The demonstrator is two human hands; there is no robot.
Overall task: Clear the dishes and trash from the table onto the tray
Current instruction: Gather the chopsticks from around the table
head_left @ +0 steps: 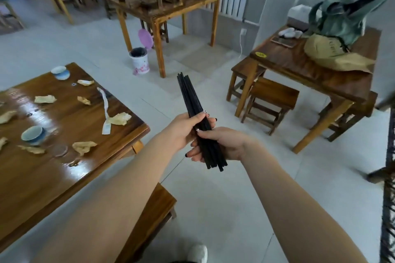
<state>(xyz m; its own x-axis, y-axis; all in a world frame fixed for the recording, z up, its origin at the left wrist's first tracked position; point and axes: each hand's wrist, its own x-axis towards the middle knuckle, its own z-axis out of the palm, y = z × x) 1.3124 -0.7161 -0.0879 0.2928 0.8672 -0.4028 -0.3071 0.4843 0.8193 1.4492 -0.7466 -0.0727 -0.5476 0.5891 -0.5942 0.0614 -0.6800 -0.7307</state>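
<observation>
A bundle of several black chopsticks [189, 96] is held over the floor to the right of the wooden table [64, 177]. My left hand [183, 129] grips the bundle at its middle. My right hand [224, 144] grips it lower down, near the bottom ends. On the table lie several crumpled tissues [119, 118], a white paper strip [105, 109] and two blue-and-white cups, the near cup [33, 135] and the far cup [61, 72]. No tray is in view.
A bench [154, 215] stands below the table's near corner. A bin [139, 60] stands on the floor ahead. A second table [299, 64] with stools [269, 100], bags and a phone is at the right. More tables stand at the back.
</observation>
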